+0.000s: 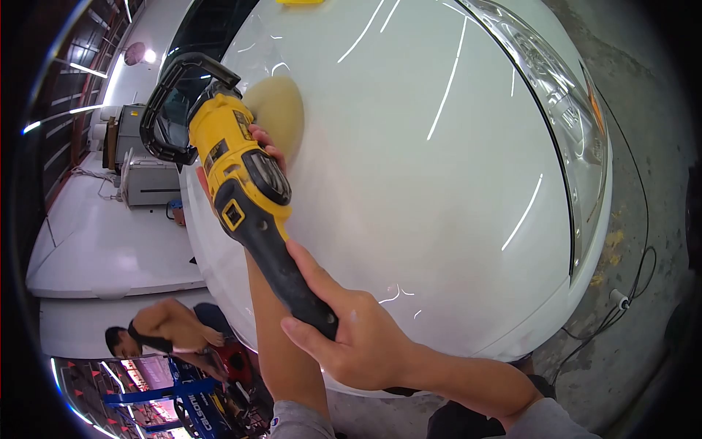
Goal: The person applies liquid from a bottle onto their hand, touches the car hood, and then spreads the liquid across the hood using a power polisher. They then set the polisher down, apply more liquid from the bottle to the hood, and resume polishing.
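A yellow and black polisher lies slantwise over the white car hood. My right hand is closed around its black rear handle, thumb and index finger along the sides. My left hand grips the yellow body from beneath near the front; only some fingertips and part of its edge show past the tool. At the polisher's head a round, pale yellow pad rests against the hood, partly covered by the body. A black loop handle sticks out at the head's far side.
A headlight borders the hood at right. Black cable with a white connector lies on the concrete floor. At lower left another person bends near red and blue equipment. A yellow object shows at the top edge.
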Action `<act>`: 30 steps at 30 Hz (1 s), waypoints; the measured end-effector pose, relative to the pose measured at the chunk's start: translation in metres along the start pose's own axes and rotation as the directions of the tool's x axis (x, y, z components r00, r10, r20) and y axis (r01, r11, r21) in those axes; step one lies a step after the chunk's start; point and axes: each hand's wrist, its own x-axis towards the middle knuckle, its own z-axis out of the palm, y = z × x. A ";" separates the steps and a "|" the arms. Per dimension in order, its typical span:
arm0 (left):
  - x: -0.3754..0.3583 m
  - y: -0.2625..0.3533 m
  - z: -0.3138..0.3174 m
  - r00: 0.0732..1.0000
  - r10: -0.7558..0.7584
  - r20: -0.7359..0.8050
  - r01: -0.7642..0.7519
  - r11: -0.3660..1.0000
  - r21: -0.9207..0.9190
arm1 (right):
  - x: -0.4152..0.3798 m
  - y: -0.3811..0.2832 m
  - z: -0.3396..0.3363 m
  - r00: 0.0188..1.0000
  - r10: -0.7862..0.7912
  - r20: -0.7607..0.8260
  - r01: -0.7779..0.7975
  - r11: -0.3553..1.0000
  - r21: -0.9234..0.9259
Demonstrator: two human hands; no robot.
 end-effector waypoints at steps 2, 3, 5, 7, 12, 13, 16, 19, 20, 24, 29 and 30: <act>-0.003 -0.013 0.018 0.975 0.116 -0.187 -0.125 0.991 -0.036 | -0.005 -0.001 0.000 0.993 0.101 0.054 -0.103 0.994 0.035; -0.004 -0.013 0.018 0.944 0.171 -0.284 -0.192 0.980 -0.048 | -0.007 0.003 0.004 0.999 0.031 0.014 -0.031 0.999 0.007; -0.005 -0.010 0.011 0.981 0.102 -0.165 -0.113 0.992 -0.060 | -0.008 0.010 0.012 0.999 -0.035 -0.021 0.034 0.999 -0.021; -0.008 -0.005 -0.001 0.998 -0.031 0.056 0.033 0.999 -0.039 | -0.008 0.014 0.017 0.979 -0.178 -0.100 0.170 0.982 -0.080; -0.014 -0.014 -0.004 0.997 0.045 0.067 -0.044 0.999 -0.008 | -0.017 0.009 0.002 1.000 0.026 0.004 -0.026 0.998 0.050; -0.015 -0.014 -0.003 0.997 0.021 0.079 -0.020 1.000 -0.023 | -0.018 0.011 0.005 1.000 -0.014 -0.013 0.014 1.000 0.005; -0.019 -0.016 -0.004 0.994 -0.006 0.106 0.009 1.000 -0.024 | -0.021 0.011 0.010 0.999 -0.039 -0.014 0.038 0.997 -0.059; -0.021 -0.015 -0.003 0.999 0.033 0.042 -0.036 0.996 0.077 | -0.026 0.007 -0.002 0.995 0.094 0.039 -0.097 0.992 0.086; -0.024 -0.016 -0.004 0.999 0.045 -0.008 -0.045 0.999 0.002 | -0.027 0.008 -0.002 0.988 0.141 0.061 -0.148 0.980 0.131; -0.031 -0.022 -0.002 1.000 0.014 0.019 -0.012 0.998 -0.067 | -0.037 0.013 0.005 1.000 -0.008 -0.012 0.008 0.998 0.062; -0.046 -0.034 0.010 0.992 0.075 -0.100 -0.081 0.995 -0.061 | -0.050 0.018 0.009 0.998 -0.046 -0.048 0.049 0.997 0.058; -0.049 -0.035 0.009 0.983 0.086 -0.162 -0.103 0.990 -0.096 | -0.055 0.016 0.007 1.000 -0.002 -0.015 0.002 0.999 0.033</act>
